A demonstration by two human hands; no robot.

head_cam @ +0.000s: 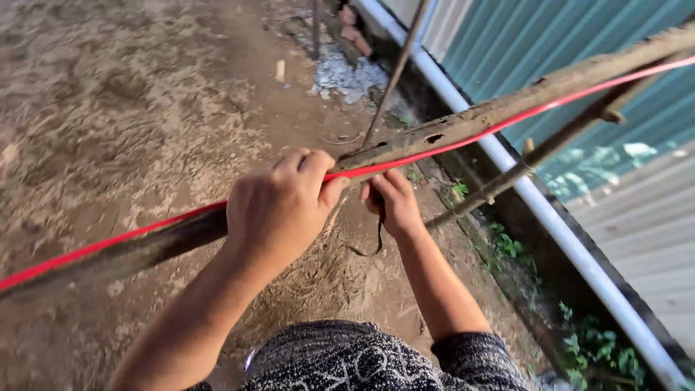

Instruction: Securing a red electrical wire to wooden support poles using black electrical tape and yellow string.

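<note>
Bare, trampled dirt ground [130, 108] fills most of the scene, running up to a white pipe [536, 199] that lies along the foot of a green corrugated metal wall [521, 43]. Weeds [594, 347] grow in the strip beside the pipe, and a patch of grey rubble [347, 72] sits near the far end.

Across the view slants a rough, weathered wooden pole [492, 112] — pitted with holes — and a red cord [116, 239] runs tight along it from lower left to upper right. The left hand [279, 210] is closed over pole and cord together, fingers wrapped across the top. The right hand [394, 203] is just beside it, fingers curled up against the underside of the pole where the cord passes; a dark strap [376, 242] hangs from this hand. A thinner stick [550, 145] crosses behind — touching the pole or not, I cannot tell.
</note>
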